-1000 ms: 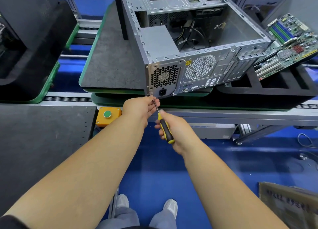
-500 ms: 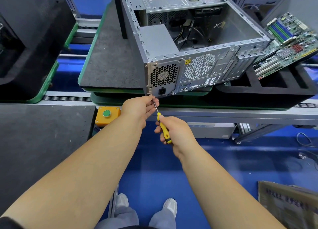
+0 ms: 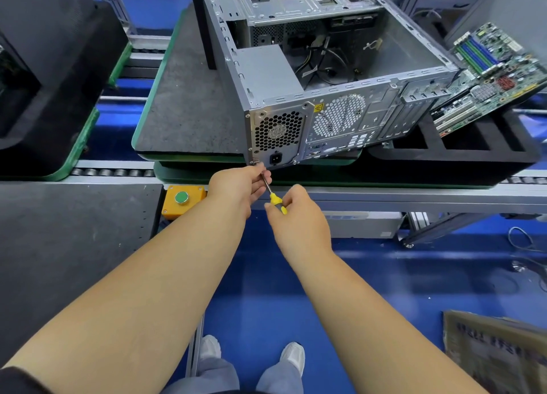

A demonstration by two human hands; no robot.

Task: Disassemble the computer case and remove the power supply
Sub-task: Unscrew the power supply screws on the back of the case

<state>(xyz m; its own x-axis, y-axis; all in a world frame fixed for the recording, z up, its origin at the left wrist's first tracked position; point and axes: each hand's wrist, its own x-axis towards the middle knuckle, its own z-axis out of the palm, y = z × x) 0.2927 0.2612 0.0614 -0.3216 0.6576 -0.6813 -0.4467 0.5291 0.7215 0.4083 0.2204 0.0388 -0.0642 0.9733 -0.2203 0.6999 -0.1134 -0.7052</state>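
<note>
Diagonally, screwdriver (image 3: 273, 194) tip points up-left at case (image 3: 340, 121).

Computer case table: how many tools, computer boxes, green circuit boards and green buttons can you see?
Screwdrivers: 1, screwdriver in the right hand
Computer cases: 1, computer case
Circuit boards: 1, circuit board
Green buttons: 1, green button
Total: 4

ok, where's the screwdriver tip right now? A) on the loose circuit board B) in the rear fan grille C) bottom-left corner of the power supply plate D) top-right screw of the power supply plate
C: the screwdriver runs from the right hand up to the bottom-left corner of the power supply, where the left hand steadies its shaft.
</note>
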